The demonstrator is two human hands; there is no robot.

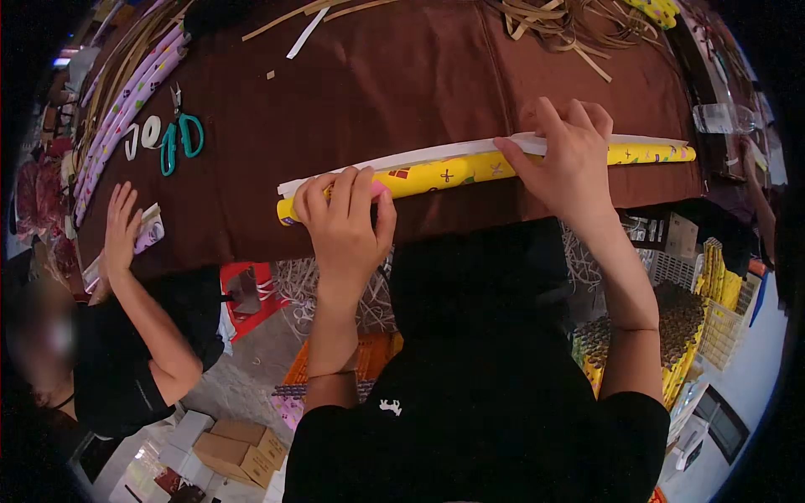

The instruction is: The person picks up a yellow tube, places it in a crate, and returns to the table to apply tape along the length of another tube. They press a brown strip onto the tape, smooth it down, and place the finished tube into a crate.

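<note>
A long yellow patterned tube (453, 172) lies across the near part of the brown-covered table, with a white strip (419, 154) along its far side. Near the tube's left end, my left hand (348, 222) rests over it with curled fingers; something pink shows between thumb and fingers. My right hand (570, 159) is bent over the tube right of its middle, thumb at the white strip and fingers curled. What its fingertips hold, if anything, is hidden.
Teal-handled scissors (180, 138) lie at the left, beside pink patterned tubes (126, 109). Brown strips (553, 21) are heaped at the far edge. At the left, a co-worker's hand (122, 226) touches a patterned roll (149, 230). A clear bottle (725, 119) lies at the right.
</note>
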